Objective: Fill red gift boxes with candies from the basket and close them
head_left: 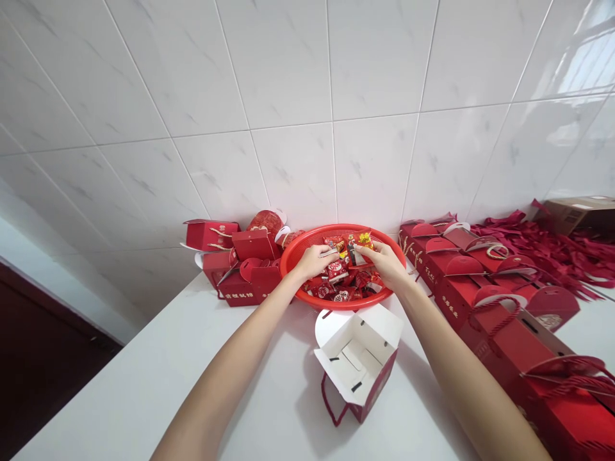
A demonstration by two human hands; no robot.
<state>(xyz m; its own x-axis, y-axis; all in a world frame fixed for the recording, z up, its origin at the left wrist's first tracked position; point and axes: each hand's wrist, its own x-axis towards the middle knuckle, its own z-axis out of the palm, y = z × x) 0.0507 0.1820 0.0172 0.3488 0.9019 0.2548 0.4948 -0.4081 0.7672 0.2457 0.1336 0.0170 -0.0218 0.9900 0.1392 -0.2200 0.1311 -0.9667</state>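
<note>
The right hand [382, 262] pinched a glossy red-and-yellow plastic packet [353, 252] within a red plastic basket [346, 305] of small red wrapped packets [337, 270]; whether the left hand [314, 261] grasped anything was unclear. An open red cardboard box [379, 387] stood nearer on the white desk [182, 384].

Red packets [337, 271]: heaped in red basket [307, 242]; box [356, 363]: upright, open, white inside, just beside basket

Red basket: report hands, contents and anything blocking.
Left hand at wrapped packets; right hand at a yellow-marked one. Red basket holding many. Open box in front, no packets visible inside. Nothing seen blocking.
</note>
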